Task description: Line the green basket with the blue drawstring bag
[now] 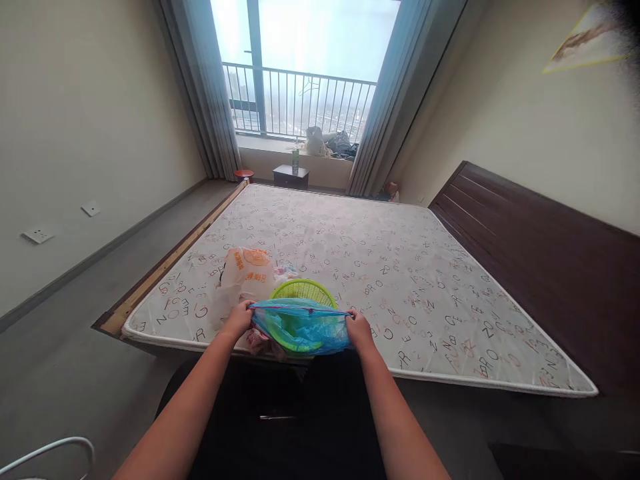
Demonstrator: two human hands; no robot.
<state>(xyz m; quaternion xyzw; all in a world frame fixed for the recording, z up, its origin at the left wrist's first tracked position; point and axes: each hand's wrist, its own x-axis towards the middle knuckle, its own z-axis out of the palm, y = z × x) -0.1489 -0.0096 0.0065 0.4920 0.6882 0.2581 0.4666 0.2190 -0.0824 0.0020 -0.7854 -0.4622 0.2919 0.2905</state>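
Note:
A thin blue plastic bag point(305, 330) is stretched sideways between my two hands, with a reddish line along its top edge. My left hand point(239, 320) pinches one end of that edge, and my right hand point(359, 328) grips the other. Behind and partly beneath the bag sits a lime-green mesh basket point(304, 288) near the mattress's front edge. Its lower part shows green through the blue film. A whitish plastic bag with orange print point(249, 270) lies just left of the basket. Some pinkish crumpled material point(260, 343) shows below my left hand.
The letter-patterned mattress point(400, 267) rests on a wooden bed frame point(175, 250), with a dark headboard point(530, 227) on the right. Beyond it stand a small dark cabinet point(290, 177) and a red stool point(244, 175). A white curved tube point(55, 443) is at lower left.

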